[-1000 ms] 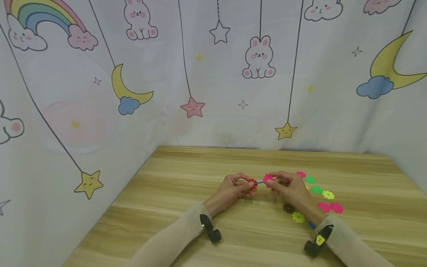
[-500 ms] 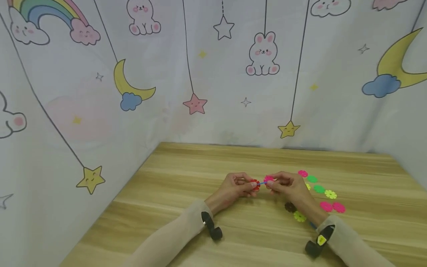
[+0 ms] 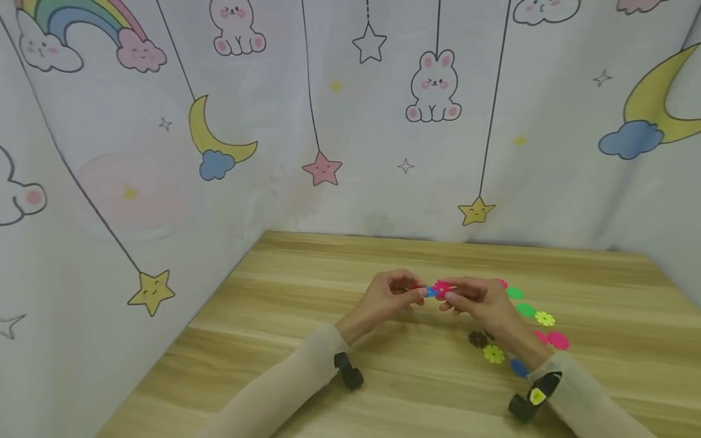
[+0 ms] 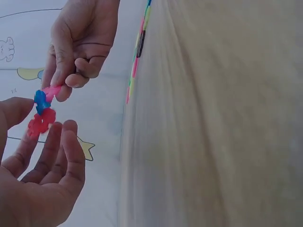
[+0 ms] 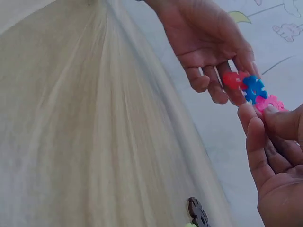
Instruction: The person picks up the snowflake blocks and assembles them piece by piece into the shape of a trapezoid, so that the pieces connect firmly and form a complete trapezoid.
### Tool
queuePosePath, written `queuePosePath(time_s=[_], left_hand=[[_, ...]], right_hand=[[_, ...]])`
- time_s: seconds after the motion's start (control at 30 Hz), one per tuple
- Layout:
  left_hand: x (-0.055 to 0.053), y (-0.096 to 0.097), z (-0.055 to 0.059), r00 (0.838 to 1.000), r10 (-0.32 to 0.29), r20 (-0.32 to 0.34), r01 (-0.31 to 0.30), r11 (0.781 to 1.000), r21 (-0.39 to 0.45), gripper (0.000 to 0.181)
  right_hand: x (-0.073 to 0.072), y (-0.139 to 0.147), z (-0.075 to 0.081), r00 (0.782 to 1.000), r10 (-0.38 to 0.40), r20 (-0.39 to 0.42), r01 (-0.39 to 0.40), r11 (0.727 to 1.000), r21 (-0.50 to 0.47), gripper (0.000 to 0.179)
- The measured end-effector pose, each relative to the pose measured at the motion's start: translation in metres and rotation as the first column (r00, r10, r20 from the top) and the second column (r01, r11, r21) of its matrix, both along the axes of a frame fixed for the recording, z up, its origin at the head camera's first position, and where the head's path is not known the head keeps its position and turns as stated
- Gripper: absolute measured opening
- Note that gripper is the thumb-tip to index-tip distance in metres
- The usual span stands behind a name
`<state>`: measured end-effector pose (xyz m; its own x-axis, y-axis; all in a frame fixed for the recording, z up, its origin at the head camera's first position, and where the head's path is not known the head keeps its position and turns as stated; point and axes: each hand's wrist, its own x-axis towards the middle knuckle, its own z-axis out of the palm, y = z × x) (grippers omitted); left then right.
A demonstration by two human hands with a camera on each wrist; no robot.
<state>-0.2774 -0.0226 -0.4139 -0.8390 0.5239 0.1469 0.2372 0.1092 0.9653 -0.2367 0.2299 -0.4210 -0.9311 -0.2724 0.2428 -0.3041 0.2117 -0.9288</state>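
Observation:
Three flower-shaped plastic snowflake discs form a short chain held above the table between both hands. The red disc (image 4: pixel 41 122) is at one end, the blue disc (image 5: pixel 254 90) sits in the middle, and the pink disc (image 3: pixel 442 289) is at the other end. My left hand (image 3: pixel 387 299) pinches the red and blue end, its thumb at the blue disc. My right hand (image 3: pixel 486 305) grips the pink disc between thumb and fingers. In the head view the left fingers hide most of the red disc.
On the wooden table (image 3: pixel 328 389), loose discs lie around the right forearm: green (image 3: pixel 526 310), yellow (image 3: pixel 544 319), pink (image 3: pixel 558 340), dark brown (image 3: pixel 477 339), yellow-green (image 3: pixel 493 354) and blue (image 3: pixel 519 367). A printed curtain (image 3: pixel 372 201) stands behind the table and along its left side.
The blue disc, seen edge-on before, now turns more of its face to the head view. My left hand has come slightly up and closer to the right hand, and its thumb has shifted onto the blue disc.

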Motion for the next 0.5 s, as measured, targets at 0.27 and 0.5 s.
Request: queuePosePath(time_s=[0.27, 0.5], left_hand=[[0.0052, 0.0007, 0.0036, 0.999, 0.019, -0.045, -0.021, 0.998, -0.058, 0.016], [0.006, 0.0027, 0.0066, 0.998, 0.001, -0.056, -0.004, 0.998, -0.059, 0.016]], right_hand=[[0.0009, -0.0091, -0.0011, 1.0, -0.004, -0.003, 0.004, 0.998, 0.068, 0.03], [-0.0018, -0.0022, -0.0032, 0.999, -0.027, -0.046, 0.03, 0.997, 0.075, 0.026]])
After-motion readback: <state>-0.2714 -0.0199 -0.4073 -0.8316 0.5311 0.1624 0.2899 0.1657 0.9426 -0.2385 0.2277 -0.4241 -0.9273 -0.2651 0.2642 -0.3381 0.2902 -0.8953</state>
